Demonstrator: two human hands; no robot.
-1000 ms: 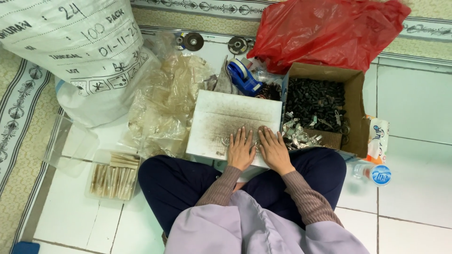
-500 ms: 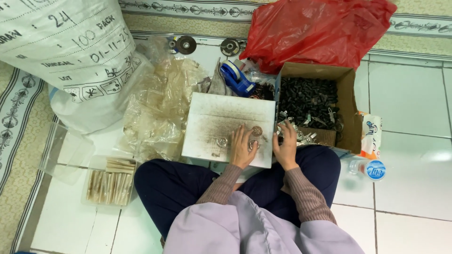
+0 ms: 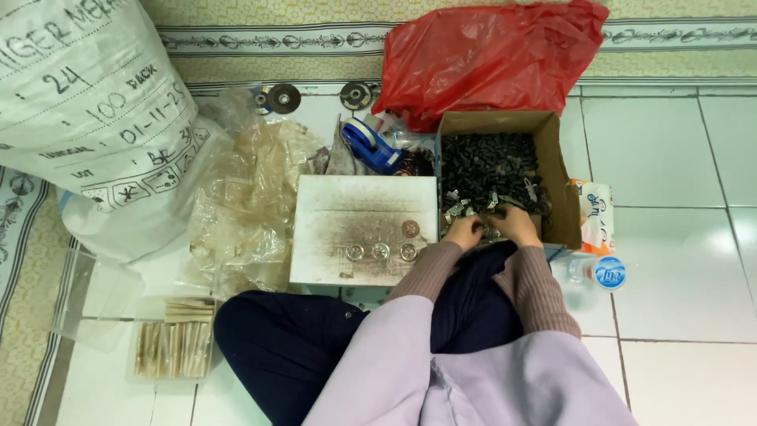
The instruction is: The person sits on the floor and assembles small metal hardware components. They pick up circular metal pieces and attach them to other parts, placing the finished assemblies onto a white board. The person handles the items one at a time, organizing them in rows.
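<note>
Both hands, the left hand (image 3: 465,231) and the right hand (image 3: 516,225), curl into a heap of small shiny metal pieces (image 3: 473,207) at the near edge of the cardboard box (image 3: 564,189); whether either pinches one I cannot tell. The pieces lie jumbled, with no shared direction. Left of the hands, four round discs (image 3: 381,251) rest flat on the white board (image 3: 347,209), probably kept within reach.

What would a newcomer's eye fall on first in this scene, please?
Probably the bright red plastic bag at the top, behind the open cardboard box full of small dark parts. Both hands, left hand and right hand, meet at the box's near edge, beside a worn white board carrying small round metal discs.
</note>
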